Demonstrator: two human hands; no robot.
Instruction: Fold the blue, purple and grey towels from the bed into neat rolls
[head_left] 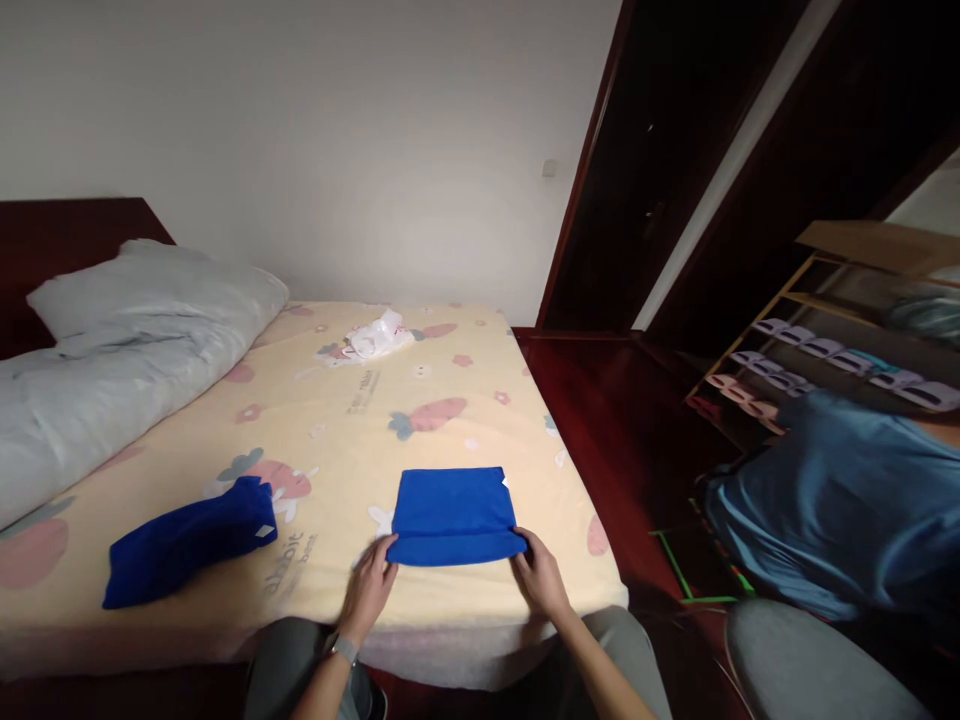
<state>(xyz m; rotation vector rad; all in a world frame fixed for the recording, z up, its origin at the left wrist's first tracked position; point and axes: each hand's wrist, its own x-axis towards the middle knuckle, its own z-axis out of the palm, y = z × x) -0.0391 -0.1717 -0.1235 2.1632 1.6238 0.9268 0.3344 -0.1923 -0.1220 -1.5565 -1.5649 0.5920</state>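
A blue towel [454, 500] lies flat on the bed near its front edge, with a strip along the near side folded over. A small white tag shows at its right side. My left hand [370, 585] pinches the near left corner of the folded strip. At the near right corner, my right hand [541, 575] grips the same strip between thumb and fingers. To the left, a second blue towel [191, 540] lies loosely bunched, a small white tag on its right end.
The bed [322, 440] has a yellow sheet with carrot and rabbit prints. A crumpled white plastic bag [379, 337] sits near the wall, and a grey quilt [142, 345] is heaped at left. On the right stand a shoe rack [795, 297], blue fabric [840, 490] and a grey rounded surface [814, 655].
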